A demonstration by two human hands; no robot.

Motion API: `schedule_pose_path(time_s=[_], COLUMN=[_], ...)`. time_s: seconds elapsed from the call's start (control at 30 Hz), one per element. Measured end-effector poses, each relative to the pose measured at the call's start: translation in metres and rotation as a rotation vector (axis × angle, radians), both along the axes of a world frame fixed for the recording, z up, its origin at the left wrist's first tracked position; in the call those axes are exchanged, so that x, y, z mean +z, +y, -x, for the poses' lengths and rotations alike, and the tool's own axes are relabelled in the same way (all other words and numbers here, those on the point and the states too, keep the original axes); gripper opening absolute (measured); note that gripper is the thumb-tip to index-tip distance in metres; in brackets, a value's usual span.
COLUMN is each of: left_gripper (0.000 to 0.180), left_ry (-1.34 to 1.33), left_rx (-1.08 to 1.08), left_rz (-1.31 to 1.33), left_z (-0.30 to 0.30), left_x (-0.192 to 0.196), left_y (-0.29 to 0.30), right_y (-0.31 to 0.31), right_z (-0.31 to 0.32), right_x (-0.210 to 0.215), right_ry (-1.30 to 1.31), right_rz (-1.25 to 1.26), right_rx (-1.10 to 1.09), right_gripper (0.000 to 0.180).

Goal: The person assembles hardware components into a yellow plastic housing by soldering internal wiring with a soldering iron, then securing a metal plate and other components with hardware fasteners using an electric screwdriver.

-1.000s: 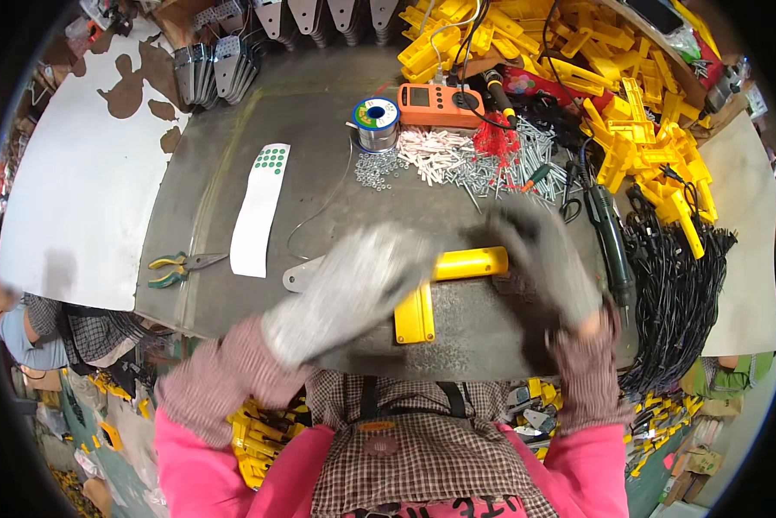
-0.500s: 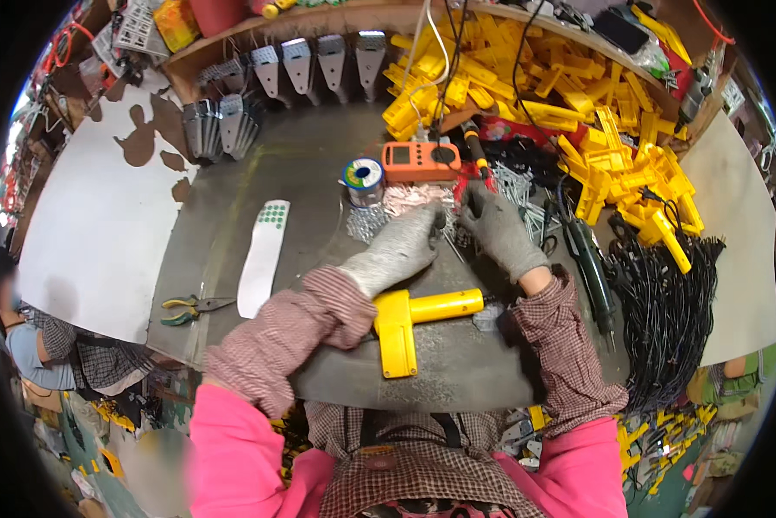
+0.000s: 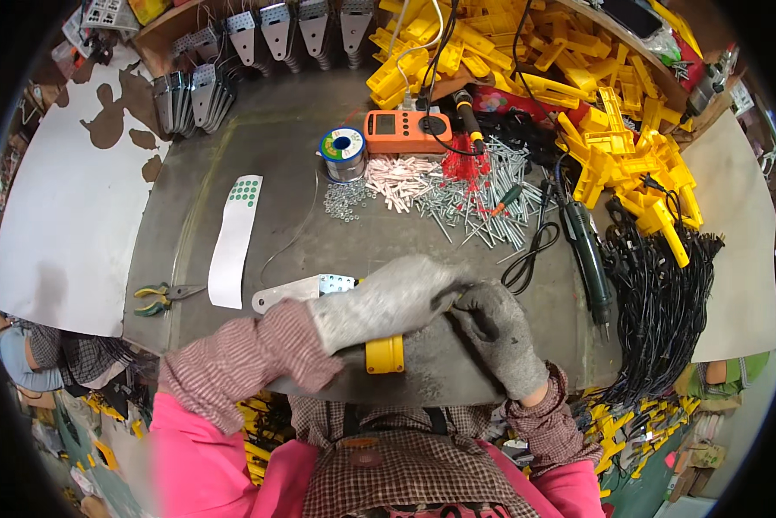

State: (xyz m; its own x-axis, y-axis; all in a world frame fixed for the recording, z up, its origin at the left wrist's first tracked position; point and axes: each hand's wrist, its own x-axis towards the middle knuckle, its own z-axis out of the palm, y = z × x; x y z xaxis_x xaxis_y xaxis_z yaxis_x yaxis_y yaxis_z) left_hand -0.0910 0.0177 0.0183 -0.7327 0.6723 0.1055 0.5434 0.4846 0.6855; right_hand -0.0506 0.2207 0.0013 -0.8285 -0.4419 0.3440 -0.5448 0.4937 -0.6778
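Over the near middle of the table, my gloved left hand and gloved right hand meet at the fingertips. Both are closed in a pinch, and whatever lies between the fingers is too small or hidden to name. Beneath my left hand and forearm is a yellow plastic housing, of which mainly the lower end shows. A flat metal blade with a rounded tip and a perforated end sticks out to the left from under my left wrist.
Beyond my hands lie screws, pale sleeves, nuts, a solder spool and an orange multimeter. An electric screwdriver, black cables and yellow housings are right; pliers and a sticker sheet left.
Both hands have come back from the small-parts piles toward me, fingertips now together. My left hand now covers much of the yellow housing, and the metal blade shows beside it. The view has shifted slightly.
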Motion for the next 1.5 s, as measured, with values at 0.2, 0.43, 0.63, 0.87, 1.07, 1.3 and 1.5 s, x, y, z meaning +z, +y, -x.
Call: schedule_pose_path(time_s=[0.2,0.43,0.63,0.87,1.07,1.3,1.5], left_gripper=[0.045,0.016,0.019,0.013,0.019,0.019,0.025], left_ry=[-0.008,0.390,0.131,0.018,-0.178,0.049,-0.027], left_rx=[0.104,0.098,0.104,0.207,0.058,0.036,0.031], left_rz=[0.114,0.118,0.376,0.145,0.077,0.039,0.036], left_z=[-0.021,0.079,0.090,0.070,0.012,-0.005,-0.008], left_x=[0.006,-0.021,-0.022,0.008,0.019,0.008,0.010], left_y=[-0.002,0.028,0.045,-0.004,-0.092,-0.087,-0.088], right_y=[0.010,0.001,0.000,0.004,0.004,0.002,0.005], right_z=[0.000,0.002,0.002,0.004,0.003,0.003,0.001], right_x=[-0.007,-0.007,-0.023,-0.018,-0.009,-0.008,-0.002], right_ry=[0.057,0.138,0.067,0.084,0.063,0.086,0.086], right_rz=[-0.094,-0.063,-0.096,-0.100,-0.077,-0.138,-0.159], right_rx=[0.074,0.025,0.008,0.051,0.051,0.027,0.024], right_gripper=[0.022,0.023,0.032,0.049,0.044,0.044,0.040])
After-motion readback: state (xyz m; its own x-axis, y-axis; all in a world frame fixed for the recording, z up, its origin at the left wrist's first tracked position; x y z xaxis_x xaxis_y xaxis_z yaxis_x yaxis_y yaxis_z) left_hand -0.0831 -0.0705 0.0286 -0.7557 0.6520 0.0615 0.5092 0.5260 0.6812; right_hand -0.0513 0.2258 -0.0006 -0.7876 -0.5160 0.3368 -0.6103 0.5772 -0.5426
